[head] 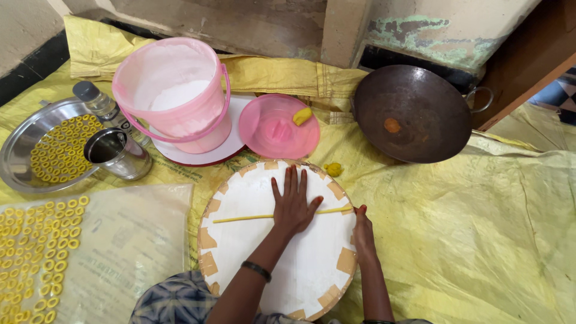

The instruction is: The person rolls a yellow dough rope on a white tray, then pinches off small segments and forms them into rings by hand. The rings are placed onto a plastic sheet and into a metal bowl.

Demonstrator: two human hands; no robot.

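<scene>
A thin yellow dough rope (243,219) lies across a round white board (240,252) patched with tan tape. My left hand (293,204) rests flat on the rope's middle, fingers spread. My right hand (362,231) pinches the rope's right end at the board's rim. A small lump of yellow dough (333,169) sits just beyond the board.
A pink bucket of white flour (174,90), its pink lid (276,129) with a dough piece (302,116), a dark wok (411,114), a steel cup (114,153), a bottle (105,105), a steel plate of yellow rings (24,141) and more rings on a plastic sheet (120,240) lie on yellow sacking (480,228).
</scene>
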